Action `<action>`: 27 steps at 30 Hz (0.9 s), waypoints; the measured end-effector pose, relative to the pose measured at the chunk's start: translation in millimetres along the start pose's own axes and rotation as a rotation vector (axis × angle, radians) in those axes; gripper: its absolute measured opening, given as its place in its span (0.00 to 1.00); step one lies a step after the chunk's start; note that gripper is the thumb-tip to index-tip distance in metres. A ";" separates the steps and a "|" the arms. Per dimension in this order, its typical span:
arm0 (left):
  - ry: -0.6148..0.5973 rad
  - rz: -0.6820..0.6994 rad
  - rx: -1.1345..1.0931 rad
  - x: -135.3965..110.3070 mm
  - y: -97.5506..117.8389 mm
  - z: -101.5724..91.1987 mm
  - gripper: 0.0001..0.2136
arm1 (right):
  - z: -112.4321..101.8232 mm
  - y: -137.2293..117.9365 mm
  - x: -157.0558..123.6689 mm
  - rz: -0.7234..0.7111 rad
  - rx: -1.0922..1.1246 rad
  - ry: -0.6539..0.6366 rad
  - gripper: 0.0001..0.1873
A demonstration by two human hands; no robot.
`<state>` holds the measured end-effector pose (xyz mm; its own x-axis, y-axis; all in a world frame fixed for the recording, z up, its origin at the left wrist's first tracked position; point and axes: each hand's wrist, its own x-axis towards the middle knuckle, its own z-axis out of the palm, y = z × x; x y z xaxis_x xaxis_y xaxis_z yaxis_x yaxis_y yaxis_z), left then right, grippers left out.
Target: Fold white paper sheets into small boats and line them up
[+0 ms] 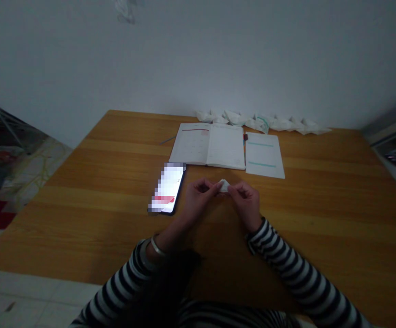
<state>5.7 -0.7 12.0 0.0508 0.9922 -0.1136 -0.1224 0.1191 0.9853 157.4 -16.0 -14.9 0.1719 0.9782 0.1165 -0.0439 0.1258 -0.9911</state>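
A small folded white piece of paper (224,185) is pinched between both my hands above the wooden table (321,191). My left hand (198,200) grips its left side with closed fingertips. My right hand (244,200) holds its right side, fingers curled. Both arms wear black-and-white striped sleeves, and a bracelet sits on my left wrist. A lit phone (168,187) lies just left of my left hand.
An open notebook (208,144) lies beyond my hands, a loose white sheet (264,155) with green lines to its right. Several folded white paper pieces (262,121) line the table's far edge against the wall. A pen (167,140) lies left of the notebook.
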 end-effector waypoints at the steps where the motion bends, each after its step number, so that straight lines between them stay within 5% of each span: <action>1: 0.005 0.003 -0.022 0.1 -0.2 0.6 0.16 | 1.9 0.1 -0.7 0.006 0.015 0.009 0.16; 6: -0.038 0.039 -0.135 0.4 -1.1 2.2 0.24 | 9.4 0.9 -2.7 0.058 0.140 0.012 0.18; 15: -0.257 -0.006 0.032 -1.0 -18.1 1.5 0.14 | 3.6 0.3 3.8 0.076 0.081 -0.164 0.19; 21: -0.233 0.058 -0.021 -5.0 -17.1 0.5 0.17 | 8.5 -3.5 2.3 0.151 0.131 -0.241 0.21; 27: -0.314 -0.066 -0.101 -9.1 -9.1 0.8 0.21 | 7.7 -5.7 -0.5 0.149 0.124 -0.271 0.19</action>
<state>7.1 -10.9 4.1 0.3629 0.9245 -0.1165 -0.2053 0.2013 0.9578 150.1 -15.8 -8.9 -0.1128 0.9936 0.0004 -0.1714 -0.0191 -0.9850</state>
